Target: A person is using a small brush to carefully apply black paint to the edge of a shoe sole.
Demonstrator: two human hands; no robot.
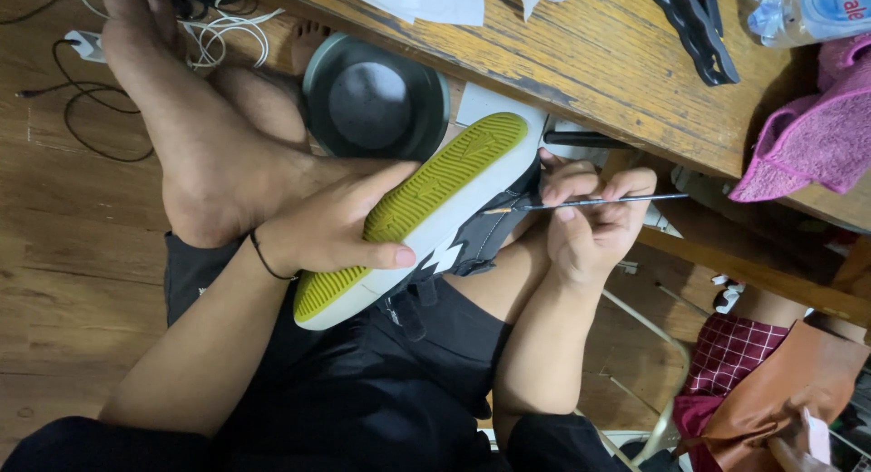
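While sneaker (426,213) lies over lap, yellow-green sole faces up, long axis runs diagonal, toe toward desk (626,63) upper right, heel lower left. Left hand (336,222) wraps sole, fingers curled across tread, thumb at edge. Right hand (590,222) pinches thin paintbrush (599,201), near horizontal, tip touching dark upper. Round dark bowl (375,97) on floor just beyond toe.

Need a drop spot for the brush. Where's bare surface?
Bare floor left of the left hand, below the cables. Bare tabletop strip between white paper and black tool. Crowded: right side, pink towel, bottle.
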